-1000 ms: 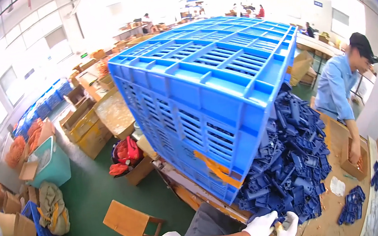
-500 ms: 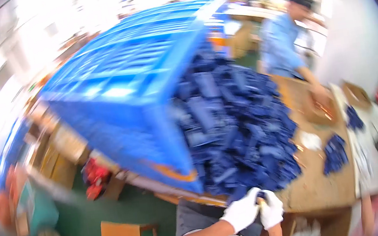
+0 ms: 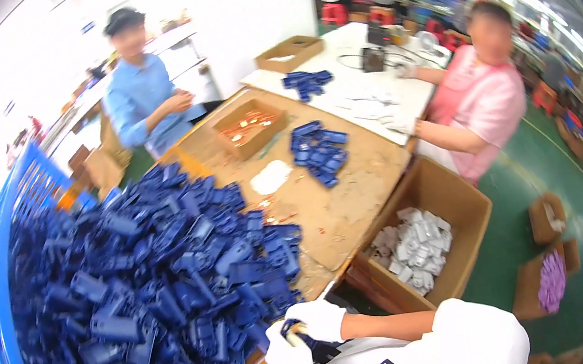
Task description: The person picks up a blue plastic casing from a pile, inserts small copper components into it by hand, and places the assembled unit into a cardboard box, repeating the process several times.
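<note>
My left hand (image 3: 288, 355) and my right hand (image 3: 317, 320), both in white gloves, meet at the table's near edge. Their fingers close round a small dark blue plastic part (image 3: 291, 325), mostly hidden by the gloves. A pale tan spot shows between the fingers; whether it is a bare fingertip or part of the piece, I cannot tell. Just left of my hands lies a big heap of dark blue plastic parts (image 3: 170, 273), spilling from a tipped blue crate (image 3: 0, 327) onto the wooden table (image 3: 345, 215).
A box of copper-coloured pieces (image 3: 282, 125), a white patch (image 3: 271, 178) and a blue pile (image 3: 320, 154) occupy the table. A carton (image 3: 470, 205) of white parts stands at right. A person in blue (image 3: 135, 100) and one in pink (image 3: 472, 89) stand across and right.
My view has swung right, so the crate and heap now sit further left and the pink-clothed person and carton show. Both hands stay together at the part. The blue-clothed person's hand has left the copper-coloured pieces.
</note>
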Available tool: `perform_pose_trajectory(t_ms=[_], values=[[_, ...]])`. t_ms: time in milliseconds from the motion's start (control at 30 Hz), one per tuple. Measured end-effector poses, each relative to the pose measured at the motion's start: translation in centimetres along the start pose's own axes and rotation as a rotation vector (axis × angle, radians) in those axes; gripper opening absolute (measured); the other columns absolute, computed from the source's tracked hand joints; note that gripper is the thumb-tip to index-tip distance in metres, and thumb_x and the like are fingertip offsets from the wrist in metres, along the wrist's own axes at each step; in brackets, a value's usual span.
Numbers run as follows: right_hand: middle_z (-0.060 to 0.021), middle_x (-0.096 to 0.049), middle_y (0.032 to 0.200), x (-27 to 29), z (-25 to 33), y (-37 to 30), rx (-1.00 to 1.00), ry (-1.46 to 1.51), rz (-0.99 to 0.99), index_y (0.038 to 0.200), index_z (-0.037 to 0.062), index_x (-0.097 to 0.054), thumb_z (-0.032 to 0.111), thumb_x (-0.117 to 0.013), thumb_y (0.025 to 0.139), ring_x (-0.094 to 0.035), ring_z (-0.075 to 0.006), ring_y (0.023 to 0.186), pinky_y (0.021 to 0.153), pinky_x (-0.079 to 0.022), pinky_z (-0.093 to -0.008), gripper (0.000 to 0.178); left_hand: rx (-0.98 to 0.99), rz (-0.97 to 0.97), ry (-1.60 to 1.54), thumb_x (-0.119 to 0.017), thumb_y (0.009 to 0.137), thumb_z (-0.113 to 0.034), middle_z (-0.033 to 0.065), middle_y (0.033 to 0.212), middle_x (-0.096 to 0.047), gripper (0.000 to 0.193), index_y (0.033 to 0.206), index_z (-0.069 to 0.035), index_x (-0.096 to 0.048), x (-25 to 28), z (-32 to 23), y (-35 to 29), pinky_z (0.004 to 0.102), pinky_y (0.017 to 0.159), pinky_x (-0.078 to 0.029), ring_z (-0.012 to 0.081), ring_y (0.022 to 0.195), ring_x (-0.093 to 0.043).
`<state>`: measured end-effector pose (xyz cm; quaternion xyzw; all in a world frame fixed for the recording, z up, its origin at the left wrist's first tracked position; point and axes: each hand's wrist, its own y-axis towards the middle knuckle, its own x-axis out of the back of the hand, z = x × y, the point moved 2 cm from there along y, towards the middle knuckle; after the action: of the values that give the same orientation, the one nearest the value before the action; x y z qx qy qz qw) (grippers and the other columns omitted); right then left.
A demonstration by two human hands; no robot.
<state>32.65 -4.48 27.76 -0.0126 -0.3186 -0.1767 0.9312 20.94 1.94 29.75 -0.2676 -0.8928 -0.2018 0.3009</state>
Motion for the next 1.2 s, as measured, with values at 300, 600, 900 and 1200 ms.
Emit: perform_pose_trajectory(t_ms=[300, 600, 900, 1200], values=[[-0.0189, -0.058, 0.112, 1.3, 2.5, -1.1, -0.092, 0.095, 0.074, 0.126, 0.0036, -0.052, 0.014, -0.061, 0.089, -0.06, -0.0399, 0.102, 0.086, -0.049, -0.0442, 0.039, 0.125, 0.021, -0.098, -0.06, 0.086, 0.004, 0.0184, 0.083, -0.067, 0.013, 0.097, -0.002, -0.057, 0.3, -0.1, 0.9, 0.0396, 0.069, -0.052, 0.0337, 0.077, -0.069], [-0.0183, -0.058, 0.105, -1.9, 4.3, 0.2, 0.171, -0.186, -0.131, 0.126, 0.0009, -0.05, 0.013, -0.06, 0.085, -0.064, -0.035, 0.093, 0.081, -0.054, -0.0404, 0.045, 0.186, -0.189, -0.416, -0.06, 0.086, 0.004, 0.0068, 0.08, -0.06, 0.01, 0.092, -0.003, -0.058, 1.1, 2.1, 2.5, 0.0294, 0.069, -0.05, 0.0145, 0.07, -0.057], [-0.0214, -0.06, 0.121, -2.8, 3.2, 0.4, 0.281, -0.397, -0.345, 0.118, 0.0013, -0.061, 0.01, -0.07, 0.077, -0.058, -0.0411, 0.112, 0.095, -0.048, -0.0443, 0.043, 0.265, -0.089, -0.318, -0.059, 0.088, -0.021, 0.0222, 0.09, -0.068, 0.031, 0.118, -0.012, -0.062, 3.5, 1.5, 2.6, 0.0445, 0.073, -0.053, 0.0403, 0.083, -0.067], [-0.0221, -0.06, 0.116, -3.4, 7.5, -0.6, 0.39, -0.243, -0.009, 0.129, 0.0048, -0.059, 0.015, -0.069, 0.089, -0.059, -0.0394, 0.103, 0.089, -0.049, -0.0446, 0.042, 0.336, -0.335, -0.436, -0.056, 0.088, -0.017, 0.0254, 0.079, -0.064, 0.018, 0.097, -0.002, -0.061, 4.4, 3.2, -1.6, 0.0494, 0.068, -0.049, 0.0444, 0.076, -0.063]])
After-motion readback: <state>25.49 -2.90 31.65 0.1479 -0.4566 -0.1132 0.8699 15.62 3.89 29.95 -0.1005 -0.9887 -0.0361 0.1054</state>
